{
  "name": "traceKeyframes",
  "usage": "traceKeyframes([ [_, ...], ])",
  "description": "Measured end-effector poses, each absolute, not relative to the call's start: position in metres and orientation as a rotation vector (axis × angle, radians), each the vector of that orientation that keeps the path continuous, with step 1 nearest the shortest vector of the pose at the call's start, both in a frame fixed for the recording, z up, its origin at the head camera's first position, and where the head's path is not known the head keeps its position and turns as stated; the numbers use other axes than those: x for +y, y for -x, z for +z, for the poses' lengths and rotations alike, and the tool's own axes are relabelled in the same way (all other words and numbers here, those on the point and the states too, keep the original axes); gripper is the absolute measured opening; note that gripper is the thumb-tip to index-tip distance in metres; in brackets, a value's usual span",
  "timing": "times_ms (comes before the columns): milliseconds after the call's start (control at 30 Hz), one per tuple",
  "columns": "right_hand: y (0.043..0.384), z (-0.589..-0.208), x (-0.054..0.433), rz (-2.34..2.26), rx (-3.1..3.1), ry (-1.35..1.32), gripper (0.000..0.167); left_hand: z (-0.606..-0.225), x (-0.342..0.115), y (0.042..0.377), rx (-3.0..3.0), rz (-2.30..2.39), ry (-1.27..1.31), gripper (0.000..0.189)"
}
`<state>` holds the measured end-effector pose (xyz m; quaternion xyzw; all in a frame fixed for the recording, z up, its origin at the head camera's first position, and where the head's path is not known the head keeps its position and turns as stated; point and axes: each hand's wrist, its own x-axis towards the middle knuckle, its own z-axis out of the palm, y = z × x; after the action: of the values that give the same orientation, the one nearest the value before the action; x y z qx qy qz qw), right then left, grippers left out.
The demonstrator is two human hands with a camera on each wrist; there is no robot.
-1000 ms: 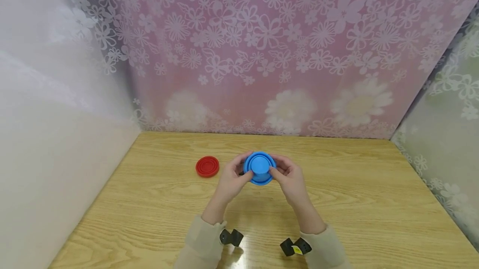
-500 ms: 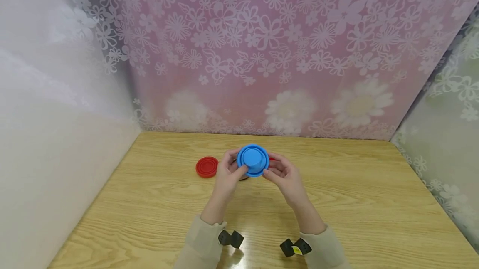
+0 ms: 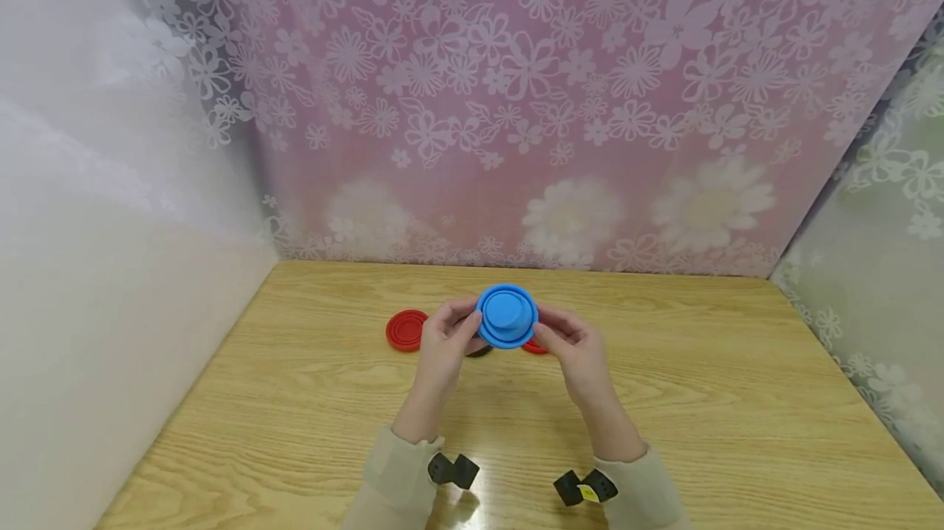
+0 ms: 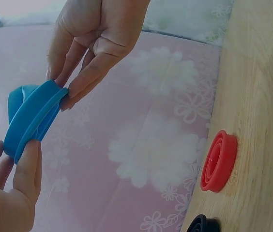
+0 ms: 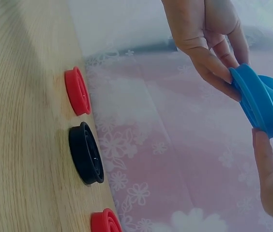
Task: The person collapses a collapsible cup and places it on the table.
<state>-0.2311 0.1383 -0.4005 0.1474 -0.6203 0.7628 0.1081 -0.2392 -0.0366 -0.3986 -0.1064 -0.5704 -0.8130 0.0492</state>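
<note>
A blue collapsible cup [image 3: 506, 319], with ringed walls and its middle section pushed out to one side, is held up above the table by both hands. My left hand [image 3: 440, 347] pinches its rim on the left; my right hand [image 3: 587, 354] pinches the opposite side. In the left wrist view the cup [image 4: 35, 116] is seen edge-on, its rim between the fingers and thumb of each hand. The right wrist view also shows the bulging part of the cup [image 5: 272, 92] standing out beyond the rim.
On the wooden table [image 3: 295, 399] lie a flat red ringed cup [image 3: 405, 331], a black one [image 5: 85, 153] and another red one [image 4: 219, 162], in a row behind the hands. A flowered pink cloth [image 3: 472, 145] rises at the table's back edge, with pale walls at both sides.
Both hands have raised the blue cup slightly, shifting it left and then back a little right. Their fingers have moved along its rim, and its middle bulges differently. The black and right red cups now show.
</note>
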Motion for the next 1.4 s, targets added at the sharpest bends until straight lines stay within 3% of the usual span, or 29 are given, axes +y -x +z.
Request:
traceKeyframes([
  [400,0.2340,-0.4023,0.1376,2.314,-1.662,-0.235,0.013,-0.3984,-0.0352,0.2398,-1.720,-2.524,0.280,0.019],
  [867,0.2321,-0.4005,0.1385,2.325,-1.841,-0.495,0.048,-0.4006,-0.0365,0.2387,-1.756,-2.543,0.595,0.044],
  [1100,0.2324,-0.3994,0.1392,2.309,-1.860,-0.482,0.048,-0.4007,-0.0365,0.2384,-1.760,-2.531,0.641,0.043],
  [1400,0.2338,-0.4011,0.1389,2.319,-1.728,-0.388,0.035,-0.4000,-0.0362,0.2392,-1.768,-2.526,0.474,0.034],
])
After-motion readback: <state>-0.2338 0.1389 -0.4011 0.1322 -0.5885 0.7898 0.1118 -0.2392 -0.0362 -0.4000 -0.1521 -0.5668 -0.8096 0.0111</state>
